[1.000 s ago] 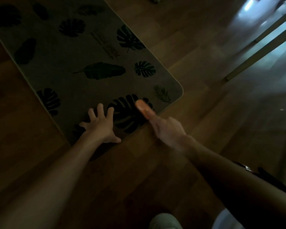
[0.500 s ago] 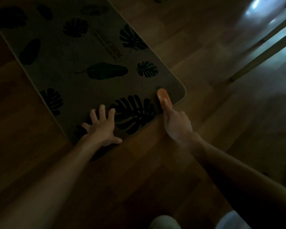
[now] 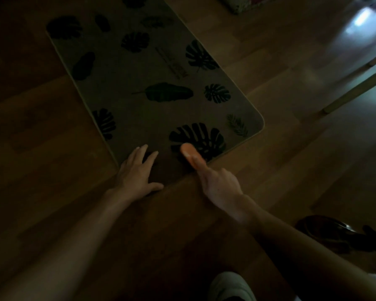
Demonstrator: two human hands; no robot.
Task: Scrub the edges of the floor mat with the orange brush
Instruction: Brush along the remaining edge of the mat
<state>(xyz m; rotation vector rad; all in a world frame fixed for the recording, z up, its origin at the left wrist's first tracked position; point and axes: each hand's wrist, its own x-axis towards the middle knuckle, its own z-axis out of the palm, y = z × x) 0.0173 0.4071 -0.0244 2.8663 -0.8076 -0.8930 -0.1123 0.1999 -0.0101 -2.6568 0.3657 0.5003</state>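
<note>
Dimly lit: leaf-print floor mat (image 3: 152, 83) on wooden floor (image 3: 269, 137), its near edge toward six o'clock. Left hand (image 3: 137, 172) flat, fingers spread, pressing the mat's near corner. Right hand (image 3: 219, 183) gripping the orange brush (image 3: 189, 154) on that near edge, at three o'clock of the left hand.
</note>
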